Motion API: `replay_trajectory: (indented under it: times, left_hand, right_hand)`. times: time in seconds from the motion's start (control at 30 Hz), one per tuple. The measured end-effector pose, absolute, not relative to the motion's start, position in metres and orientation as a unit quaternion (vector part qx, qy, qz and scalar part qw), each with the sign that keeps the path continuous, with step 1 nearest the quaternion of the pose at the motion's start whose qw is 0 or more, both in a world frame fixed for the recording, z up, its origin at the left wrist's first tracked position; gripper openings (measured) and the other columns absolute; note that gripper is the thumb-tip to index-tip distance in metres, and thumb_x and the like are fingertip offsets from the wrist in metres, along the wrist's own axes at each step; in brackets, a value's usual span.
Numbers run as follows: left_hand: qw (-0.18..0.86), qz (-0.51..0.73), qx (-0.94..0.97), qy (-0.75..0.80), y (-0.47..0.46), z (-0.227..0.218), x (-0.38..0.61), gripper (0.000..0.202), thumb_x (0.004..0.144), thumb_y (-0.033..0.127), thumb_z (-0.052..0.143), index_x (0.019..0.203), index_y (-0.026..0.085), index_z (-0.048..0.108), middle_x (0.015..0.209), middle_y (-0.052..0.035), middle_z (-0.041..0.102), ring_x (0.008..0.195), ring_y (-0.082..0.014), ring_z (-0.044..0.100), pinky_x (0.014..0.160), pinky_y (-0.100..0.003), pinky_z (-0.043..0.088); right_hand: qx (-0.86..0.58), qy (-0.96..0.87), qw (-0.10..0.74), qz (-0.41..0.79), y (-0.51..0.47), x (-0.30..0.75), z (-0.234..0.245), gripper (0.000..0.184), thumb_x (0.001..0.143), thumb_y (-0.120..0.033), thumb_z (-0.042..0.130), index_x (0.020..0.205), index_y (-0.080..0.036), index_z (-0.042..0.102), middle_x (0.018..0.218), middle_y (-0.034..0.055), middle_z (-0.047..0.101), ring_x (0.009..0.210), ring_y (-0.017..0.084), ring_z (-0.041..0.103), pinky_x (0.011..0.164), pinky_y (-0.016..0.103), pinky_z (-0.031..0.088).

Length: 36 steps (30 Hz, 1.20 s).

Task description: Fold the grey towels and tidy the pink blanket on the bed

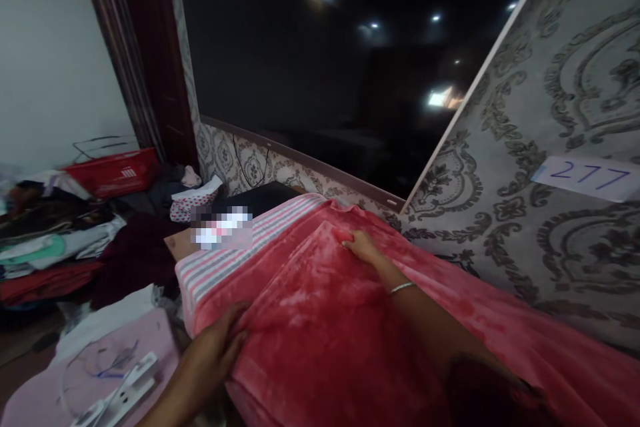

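A red plush blanket (320,320) lies spread in front of me, with a fold edge running diagonally across it. My left hand (220,340) is closed on the near left part of that edge, thumb and fingers pressed together on the fabric. Farther off, my right hand (363,247) pinches the blanket near its far corner; a thin bracelet (403,287) circles that wrist. Beneath the blanket, to the left, shows a striped cloth (220,263) in white, grey and pink.
A large dark television screen (320,67) hangs on the patterned wall behind. Left of me, a pink stool (160,340) bears a white power strip (133,380). Piled clothes (55,247) and a red basket (113,173) lie beyond. A paper (587,178) reading 277 is on the wall.
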<state>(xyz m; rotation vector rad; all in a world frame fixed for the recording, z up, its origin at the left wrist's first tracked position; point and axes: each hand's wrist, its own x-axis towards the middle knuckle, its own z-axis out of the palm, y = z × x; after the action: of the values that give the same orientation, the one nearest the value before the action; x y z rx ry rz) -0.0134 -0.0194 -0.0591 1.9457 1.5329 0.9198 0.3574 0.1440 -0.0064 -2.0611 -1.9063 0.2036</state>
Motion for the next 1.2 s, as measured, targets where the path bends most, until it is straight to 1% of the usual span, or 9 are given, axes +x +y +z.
replay_trajectory:
  times: [0.13,0.23,0.43,0.63,0.87,0.97,1.03,1.1,1.2]
  left_hand:
    - [0.201,0.326,0.702,0.601,-0.004,-0.037,-0.034,0.044,0.082,0.051,0.048,0.118,0.03,0.06,0.11,-0.006,0.077,0.093,-0.0287,0.075,0.078,-0.035,0.057]
    - [0.167,0.333,0.689,0.622,0.017,-0.014,-0.049,0.044,0.082,0.05,0.047,0.117,0.028,0.058,0.098,-0.0052,0.078,0.084,-0.0274,0.074,0.07,-0.033,0.053]
    - [0.109,0.33,0.628,0.696,0.04,-0.035,-0.037,0.042,0.083,0.049,0.043,0.114,0.026,0.059,0.081,-0.0025,0.074,0.069,-0.0241,0.069,0.059,-0.03,0.045]
    - [0.059,0.277,0.578,0.765,0.033,-0.059,-0.023,0.043,0.091,0.047,0.043,0.126,0.027,0.057,0.087,-0.0042,0.076,0.076,-0.0267,0.071,0.06,-0.029,0.041]
    - [0.079,0.201,0.611,0.762,0.037,-0.04,-0.023,0.047,0.095,0.042,0.039,0.136,0.024,0.052,0.098,-0.0087,0.077,0.089,-0.0304,0.073,0.067,-0.032,0.043]
    - [0.084,0.197,0.618,0.756,0.036,-0.035,-0.021,0.047,0.097,0.04,0.039,0.139,0.023,0.051,0.101,-0.0097,0.077,0.096,-0.0305,0.073,0.071,-0.033,0.045]
    - [0.087,0.195,0.619,0.756,0.034,-0.033,-0.02,0.049,0.098,0.041,0.038,0.141,0.022,0.05,0.103,-0.011,0.077,0.098,-0.0311,0.072,0.073,-0.034,0.046]
    - [0.086,0.191,0.62,0.756,0.033,-0.031,-0.019,0.05,0.098,0.041,0.037,0.142,0.02,0.049,0.105,-0.0124,0.077,0.1,-0.0316,0.072,0.075,-0.035,0.047]
    - [0.083,0.179,0.615,0.763,0.034,-0.028,-0.016,0.05,0.098,0.039,0.037,0.142,0.019,0.049,0.104,-0.0127,0.076,0.1,-0.0314,0.072,0.076,-0.036,0.048]
  right_hand:
    - [-0.724,-0.655,0.215,0.007,0.165,0.352,0.018,0.027,0.096,-0.027,0.05,0.112,-0.018,0.069,0.109,0.0116,0.073,0.104,0.025,0.066,0.087,0.032,0.048]
    - [-0.725,-0.64,0.254,-0.036,0.189,0.339,0.033,0.029,0.098,-0.031,0.045,0.113,-0.019,0.067,0.11,0.0113,0.072,0.105,0.026,0.065,0.087,0.032,0.047]
    - [-0.755,-0.63,0.182,0.008,0.209,0.315,-0.008,0.027,0.096,-0.028,0.052,0.118,-0.02,0.065,0.117,0.012,0.072,0.107,0.024,0.067,0.085,0.03,0.048]
    - [-0.753,-0.637,0.163,0.018,0.214,0.321,-0.043,0.029,0.1,-0.031,0.046,0.121,-0.019,0.063,0.121,0.0152,0.07,0.111,0.025,0.066,0.088,0.032,0.048]
    - [-0.744,-0.65,0.149,0.045,0.214,0.321,-0.025,0.034,0.099,-0.027,0.046,0.126,-0.015,0.062,0.126,0.0176,0.067,0.116,0.027,0.064,0.094,0.034,0.048]
    - [-0.737,-0.657,0.148,0.058,0.202,0.32,-0.015,0.045,0.095,-0.028,0.054,0.137,-0.014,0.056,0.136,0.019,0.061,0.125,0.03,0.059,0.099,0.04,0.048]
    - [-0.718,-0.673,0.173,0.046,0.181,0.317,-0.013,0.055,0.09,-0.024,0.059,0.144,-0.015,0.051,0.144,0.0198,0.055,0.131,0.033,0.053,0.104,0.048,0.046]
    - [-0.655,-0.72,0.227,0.032,0.145,0.31,-0.013,0.054,0.086,-0.016,0.057,0.14,-0.017,0.055,0.144,0.0168,0.056,0.133,0.031,0.051,0.109,0.052,0.042]
    - [-0.495,-0.811,0.304,0.06,0.062,0.299,-0.005,0.043,0.088,-0.012,0.046,0.123,-0.021,0.069,0.128,0.0088,0.068,0.122,0.023,0.061,0.109,0.047,0.046]
